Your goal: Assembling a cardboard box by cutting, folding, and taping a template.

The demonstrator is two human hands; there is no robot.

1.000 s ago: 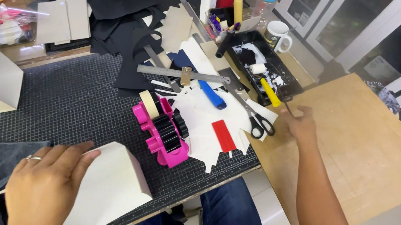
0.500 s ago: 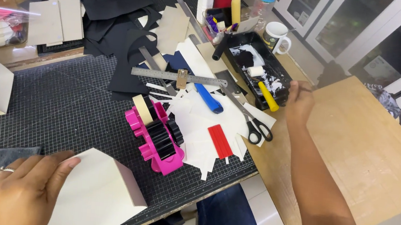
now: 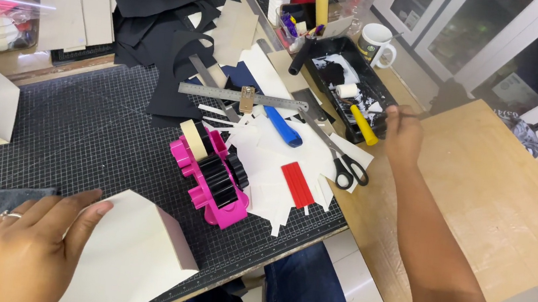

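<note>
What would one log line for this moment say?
left hand: flat on cream box | right hand: gripping thin handle beside black tray | scissors: untouched

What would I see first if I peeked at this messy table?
The bright pink tape holder pops out first, sitting mid-table on the dark gridded mat beside white paper scraps. Near the front, the left hand rests on a cream cardboard box. Farther back, the right hand reaches beside a black tray holding a yellow-handled roller, with scissors nearby.
</note>
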